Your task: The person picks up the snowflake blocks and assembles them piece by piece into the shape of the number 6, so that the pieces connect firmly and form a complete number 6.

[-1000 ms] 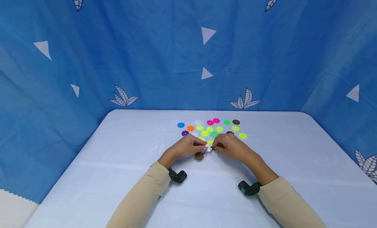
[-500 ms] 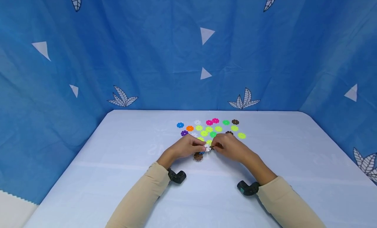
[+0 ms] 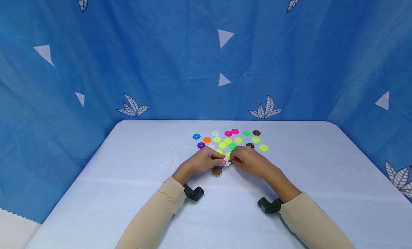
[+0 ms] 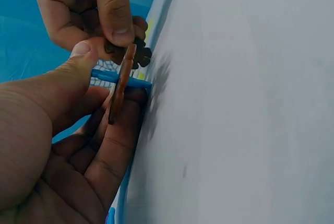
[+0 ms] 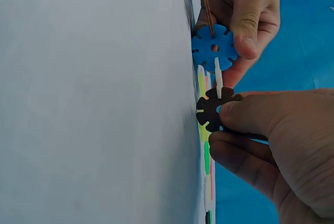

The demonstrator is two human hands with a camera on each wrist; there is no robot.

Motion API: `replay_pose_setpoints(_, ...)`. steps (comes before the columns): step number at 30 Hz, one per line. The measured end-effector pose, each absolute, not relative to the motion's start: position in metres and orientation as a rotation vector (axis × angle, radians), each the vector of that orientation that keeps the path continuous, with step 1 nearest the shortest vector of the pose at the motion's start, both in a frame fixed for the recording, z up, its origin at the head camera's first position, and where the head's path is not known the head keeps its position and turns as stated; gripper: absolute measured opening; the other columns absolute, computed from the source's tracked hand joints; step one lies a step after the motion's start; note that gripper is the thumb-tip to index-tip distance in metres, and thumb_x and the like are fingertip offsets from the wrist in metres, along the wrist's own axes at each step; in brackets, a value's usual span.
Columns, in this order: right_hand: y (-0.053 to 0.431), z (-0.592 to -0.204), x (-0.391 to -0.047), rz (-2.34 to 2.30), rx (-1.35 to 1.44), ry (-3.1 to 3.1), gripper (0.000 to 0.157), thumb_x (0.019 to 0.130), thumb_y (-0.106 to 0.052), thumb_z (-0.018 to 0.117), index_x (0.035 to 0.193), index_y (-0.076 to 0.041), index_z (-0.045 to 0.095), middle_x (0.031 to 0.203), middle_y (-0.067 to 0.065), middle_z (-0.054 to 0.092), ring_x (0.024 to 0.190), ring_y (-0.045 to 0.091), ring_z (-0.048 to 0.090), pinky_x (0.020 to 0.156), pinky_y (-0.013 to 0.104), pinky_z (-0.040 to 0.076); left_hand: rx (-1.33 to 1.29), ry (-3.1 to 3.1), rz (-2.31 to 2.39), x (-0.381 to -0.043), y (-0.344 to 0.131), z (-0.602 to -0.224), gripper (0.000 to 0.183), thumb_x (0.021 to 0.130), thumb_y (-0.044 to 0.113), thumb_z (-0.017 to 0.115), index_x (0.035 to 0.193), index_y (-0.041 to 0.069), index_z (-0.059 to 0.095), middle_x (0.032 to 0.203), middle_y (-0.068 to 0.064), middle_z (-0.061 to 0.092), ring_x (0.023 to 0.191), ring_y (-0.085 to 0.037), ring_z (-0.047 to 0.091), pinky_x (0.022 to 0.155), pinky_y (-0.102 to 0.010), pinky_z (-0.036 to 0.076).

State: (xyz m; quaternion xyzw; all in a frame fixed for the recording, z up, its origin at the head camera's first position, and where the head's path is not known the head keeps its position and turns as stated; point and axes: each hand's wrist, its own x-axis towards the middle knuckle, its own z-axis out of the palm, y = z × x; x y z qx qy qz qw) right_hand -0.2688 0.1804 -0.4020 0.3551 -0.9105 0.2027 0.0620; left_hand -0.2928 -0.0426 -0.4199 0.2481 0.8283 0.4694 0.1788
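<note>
My left hand pinches a small chain of interlocking notched plastic discs. In the right wrist view its thumb and fingers are at the blue disc, from which a brown disc stands out edge-on. A white disc, also edge-on, slots into the blue disc's other side. My right hand pinches a dark brown disc between thumb and fingers. That disc meets the white disc's free edge at a notch. In the left wrist view, the chain's brown disc crosses the blue one.
Loose notched discs lie spread just beyond the hands, including orange, purple, pink and several yellow ones. The white table ends at a blue patterned cloth.
The right hand, with its dark brown disc, has shifted slightly left toward the white disc. The left hand stays nearly still, and the whole head view has drifted a little.
</note>
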Motion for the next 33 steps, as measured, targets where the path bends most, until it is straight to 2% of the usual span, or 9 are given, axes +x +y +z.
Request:
replay_pose_setpoints(6,0.182,-0.401,-0.269,0.614,1.087,-2.732,0.013,0.086,0.004,0.077,0.094,-0.006,0.076,0.089,0.0,0.071,0.083,0.013,0.066,0.079,0.029,0.057,0.67,2.362,1.304,-0.293,-0.042,-0.419,0.031,0.094,0.02,0.073,0.122,0.006,0.074,0.101,0.003,0.075,0.092,-0.009,0.067,0.096,-0.036,0.05)
replay_pose_setpoints(11,0.184,-0.4,-0.271,0.641,1.135,-2.717,0.014,0.086,0.006,0.075,0.092,-0.006,0.075,0.087,-0.001,0.07,0.082,0.013,0.064,0.077,0.028,0.057,0.666,2.393,1.286,-0.292,-0.043,-0.418,0.027,0.093,0.024,0.076,0.116,0.008,0.077,0.096,0.006,0.074,0.092,-0.01,0.065,0.091,-0.035,0.051)
replay_pose_setpoints(15,0.192,-0.398,-0.274,0.715,1.119,-2.797,0.015,0.086,0.003,0.076,0.098,-0.006,0.074,0.09,-0.003,0.069,0.083,0.013,0.062,0.076,0.029,0.056,0.67,2.432,1.254,-0.29,-0.043,-0.417,0.027,0.092,0.03,0.077,0.112,0.011,0.077,0.094,0.008,0.072,0.093,-0.011,0.063,0.086,-0.033,0.052)
replay_pose_setpoints(19,0.216,-0.396,-0.281,0.786,0.938,-2.888,0.021,0.087,0.0,0.076,0.108,-0.003,0.073,0.097,0.002,0.069,0.088,0.019,0.063,0.079,0.035,0.056,0.668,2.453,1.241,-0.29,-0.043,-0.417,0.03,0.092,0.034,0.077,0.111,0.012,0.077,0.094,0.008,0.071,0.091,-0.012,0.062,0.082,-0.031,0.052)
replay_pose_setpoints(26,0.271,-0.4,-0.29,0.761,0.414,-3.019,0.04,0.094,-0.007,0.069,0.131,0.005,0.061,0.116,0.022,0.061,0.108,0.04,0.059,0.092,0.056,0.049,0.675,2.405,1.27,-0.29,-0.043,-0.416,0.024,0.092,0.035,0.076,0.104,0.014,0.078,0.087,0.006,0.072,0.083,-0.014,0.063,0.074,-0.031,0.052)
replay_pose_setpoints(29,0.28,-0.403,-0.291,0.777,0.375,-3.04,0.045,0.095,-0.009,0.067,0.136,0.008,0.057,0.117,0.026,0.057,0.11,0.042,0.056,0.094,0.059,0.046,0.675,2.404,1.261,-0.29,-0.045,-0.415,0.024,0.094,0.038,0.073,0.103,0.017,0.079,0.085,0.005,0.072,0.081,-0.014,0.063,0.075,-0.032,0.052)
replay_pose_setpoints(33,0.282,-0.408,-0.292,0.788,0.379,-3.024,0.04,0.095,-0.007,0.067,0.131,0.009,0.06,0.115,0.026,0.054,0.107,0.04,0.054,0.094,0.059,0.046,0.654,2.393,1.276,-0.292,-0.044,-0.417,0.026,0.099,0.038,0.067,0.103,0.015,0.078,0.084,0.002,0.071,0.079,-0.014,0.067,0.078,-0.031,0.053)
